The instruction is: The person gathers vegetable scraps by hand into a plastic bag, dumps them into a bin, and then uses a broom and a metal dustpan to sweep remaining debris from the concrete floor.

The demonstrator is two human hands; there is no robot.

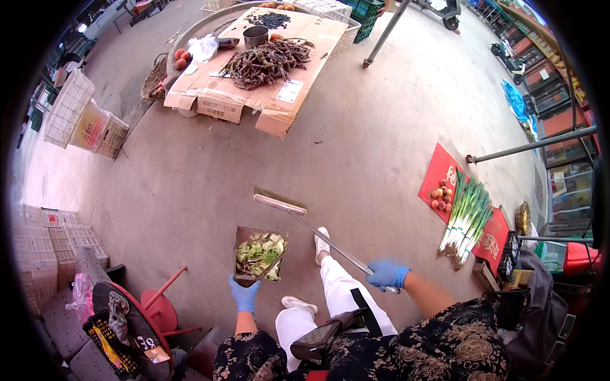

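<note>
My left hand, in a blue glove, is closed around the handle end of a dustpan held in front of my left leg. Pale green leaf scraps lie heaped in the dustpan. My right hand, gloved in blue too and slightly blurred, grips the metal handle of a broom. From that hand the handle slants forward and left to the wide brush head, which is beyond the dustpan and apart from it. Whether the bristles touch the floor I cannot tell.
Ahead stands a cardboard-covered table with dark bean pods and a metal cup. Green onions and round fruit lie on red sheets at right. Crates and a red stool are at left. A metal pole juts in.
</note>
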